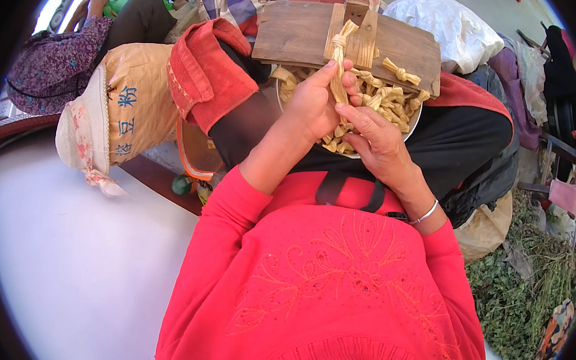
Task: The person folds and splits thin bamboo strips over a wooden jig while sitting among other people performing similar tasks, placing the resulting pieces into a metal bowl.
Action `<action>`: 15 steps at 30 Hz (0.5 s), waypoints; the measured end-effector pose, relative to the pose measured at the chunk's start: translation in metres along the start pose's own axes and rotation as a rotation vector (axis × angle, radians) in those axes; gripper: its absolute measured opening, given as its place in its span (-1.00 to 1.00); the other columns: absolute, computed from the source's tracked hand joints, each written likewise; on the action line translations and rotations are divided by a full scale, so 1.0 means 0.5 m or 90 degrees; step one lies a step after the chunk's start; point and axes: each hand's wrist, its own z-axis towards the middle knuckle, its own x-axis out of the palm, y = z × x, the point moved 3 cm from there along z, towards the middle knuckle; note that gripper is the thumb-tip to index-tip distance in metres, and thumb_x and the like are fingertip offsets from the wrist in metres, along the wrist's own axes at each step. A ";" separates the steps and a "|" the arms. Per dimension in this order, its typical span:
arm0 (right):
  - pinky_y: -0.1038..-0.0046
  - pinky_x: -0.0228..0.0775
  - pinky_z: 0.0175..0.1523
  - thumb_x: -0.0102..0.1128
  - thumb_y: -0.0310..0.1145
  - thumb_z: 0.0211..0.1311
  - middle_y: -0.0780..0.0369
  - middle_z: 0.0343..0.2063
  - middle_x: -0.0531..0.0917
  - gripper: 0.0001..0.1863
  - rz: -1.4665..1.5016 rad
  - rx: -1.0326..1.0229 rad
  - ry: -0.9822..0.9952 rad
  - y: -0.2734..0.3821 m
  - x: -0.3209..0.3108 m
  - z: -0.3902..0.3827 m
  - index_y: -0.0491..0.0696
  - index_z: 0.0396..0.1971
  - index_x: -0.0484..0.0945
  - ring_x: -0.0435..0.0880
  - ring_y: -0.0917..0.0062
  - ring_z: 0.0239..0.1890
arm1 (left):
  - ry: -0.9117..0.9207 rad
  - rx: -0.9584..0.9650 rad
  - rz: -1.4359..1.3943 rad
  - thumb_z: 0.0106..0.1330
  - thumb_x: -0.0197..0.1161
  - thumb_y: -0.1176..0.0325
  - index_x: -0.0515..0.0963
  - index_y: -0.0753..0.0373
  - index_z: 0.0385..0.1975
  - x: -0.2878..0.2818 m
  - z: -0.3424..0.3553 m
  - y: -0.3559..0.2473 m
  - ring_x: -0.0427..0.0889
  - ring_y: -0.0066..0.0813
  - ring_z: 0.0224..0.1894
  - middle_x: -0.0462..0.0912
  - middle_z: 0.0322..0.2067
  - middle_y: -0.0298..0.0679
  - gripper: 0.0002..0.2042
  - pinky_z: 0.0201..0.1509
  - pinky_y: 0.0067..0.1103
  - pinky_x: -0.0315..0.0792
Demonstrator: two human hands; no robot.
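A pale tan strip with a knot at its top (340,43) stands upright between my hands, over the lap. My left hand (314,102) pinches it below the knot, with thumb and fingers closed around it. My right hand (381,145) has its thumb and fingertips closed on the strip's lower part, just under the left hand. Beneath both hands sits a round metal bowl (412,127) full of similar knotted tan pieces (392,102). The hands hide the bowl's near middle. One loose knot (401,71) lies on the brown wooden board (290,35) behind the bowl.
A tied tan sack (142,85) leans at the left, near a person's patterned purple sleeve (61,60). A white plastic bag (442,24) stands beyond the board. Dried green plants (525,293) are heaped at the lower right. Red cloth (209,69) covers my left knee.
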 end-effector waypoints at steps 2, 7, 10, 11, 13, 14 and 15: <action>0.43 0.44 -0.29 0.23 -0.67 -0.04 0.19 -0.43 0.58 -0.60 -0.038 -0.008 0.015 -0.003 -0.004 0.001 -0.06 -0.13 0.57 0.61 0.32 -0.34 | -0.013 -0.009 0.027 0.46 -0.08 0.22 0.39 0.27 -0.10 0.003 -0.001 0.003 0.40 -0.51 -0.43 0.44 -0.48 -0.32 -0.75 -0.28 -0.55 0.41; 0.42 0.44 -0.29 0.26 -0.65 -0.04 0.15 -0.43 0.61 -0.71 0.005 0.011 -0.006 -0.022 -0.005 0.006 -0.12 -0.24 0.58 0.63 0.28 -0.36 | -0.028 0.009 0.258 0.45 -0.05 0.26 0.42 0.32 -0.11 0.012 0.003 0.004 0.35 -0.60 -0.50 0.41 -0.53 -0.37 -0.75 -0.37 -0.69 0.34; 0.43 0.41 -0.35 0.30 -0.59 -0.04 0.16 -0.45 0.63 -0.77 -0.005 -0.033 -0.098 -0.007 -0.018 0.023 -0.12 -0.30 0.59 0.62 0.29 -0.44 | -0.060 0.056 0.492 0.43 0.00 0.30 0.51 0.32 -0.20 0.007 0.006 -0.004 0.41 -0.66 -0.47 0.50 -0.49 -0.39 -0.78 -0.38 -0.74 0.32; 0.36 0.39 -0.22 0.33 -0.51 -0.04 0.20 -0.31 0.65 -0.80 -0.088 -0.015 -0.073 0.000 -0.033 0.028 -0.05 -0.33 0.61 0.63 0.32 -0.29 | -0.058 0.064 0.549 0.42 0.00 0.30 0.53 0.31 -0.22 0.010 0.002 -0.005 0.44 -0.67 -0.44 0.52 -0.46 -0.39 -0.78 -0.37 -0.74 0.33; 0.28 0.33 -0.09 0.32 -0.48 -0.04 0.21 -0.19 0.63 -0.82 -0.280 -0.108 -0.084 0.039 -0.058 0.058 0.00 -0.35 0.62 0.59 0.33 -0.16 | 0.027 0.163 0.705 0.33 0.08 0.39 0.57 0.29 -0.27 -0.015 0.006 -0.010 0.58 -0.50 -0.35 0.61 -0.40 -0.27 -0.84 -0.29 -0.62 0.41; 0.24 0.30 -0.03 0.32 -0.46 -0.03 0.22 -0.14 0.62 -0.83 -0.380 -0.150 -0.093 0.046 -0.065 0.064 0.02 -0.36 0.62 0.57 0.33 -0.10 | 0.041 0.211 0.914 0.29 0.09 0.42 0.57 0.29 -0.27 0.003 -0.003 -0.014 0.59 -0.42 -0.32 0.62 -0.39 -0.22 -0.85 -0.27 -0.57 0.42; 0.14 0.14 0.16 0.32 -0.40 -0.05 0.23 -0.02 0.55 -0.86 -0.382 -0.123 -0.084 0.035 -0.066 0.063 0.06 -0.40 0.63 0.47 0.33 0.05 | 0.057 0.260 1.122 0.24 0.11 0.45 0.58 0.28 -0.27 0.038 -0.018 -0.019 0.60 -0.33 -0.29 0.63 -0.38 -0.17 -0.85 -0.25 -0.52 0.44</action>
